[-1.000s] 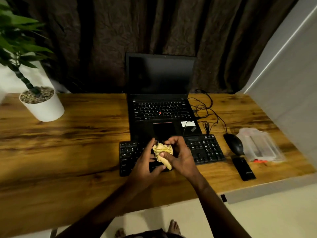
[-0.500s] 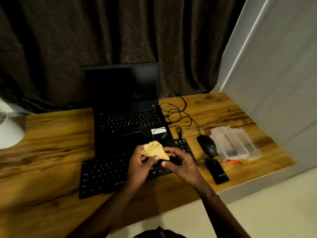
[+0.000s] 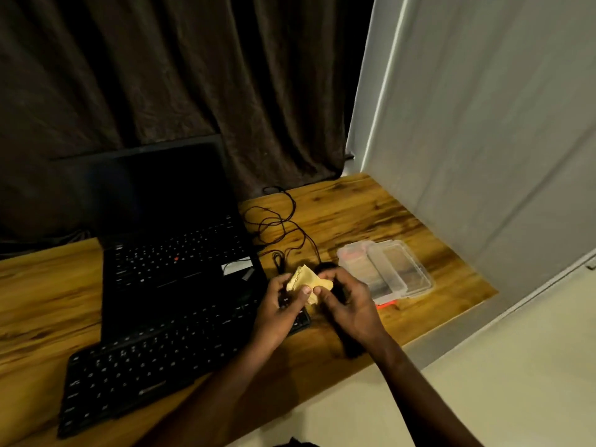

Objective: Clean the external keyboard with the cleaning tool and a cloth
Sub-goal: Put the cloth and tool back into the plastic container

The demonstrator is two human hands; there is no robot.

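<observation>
Cloth pinched between left hand and right hand at frame centre. Since a second ago it has shifted from mid-keyboard to its right end, near case. Keyboard lies lower left; wiping paused, probably refolding or stowing.

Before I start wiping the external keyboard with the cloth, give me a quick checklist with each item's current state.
1. Cloth in hand: the left hand and the right hand both pinch the yellow cloth: ok.
2. Cloth opened out for wiping: it is crumpled between the fingers: not ok.
3. External keyboard lying flat on the desk, most keys uncovered: ok.
4. Loose cable clear of the keyboard's right end: the hands hide that end: cannot tell.
5. Cleaning tool at hand: the clear case beside the right hand is too blurred to show its contents: cannot tell.
</observation>
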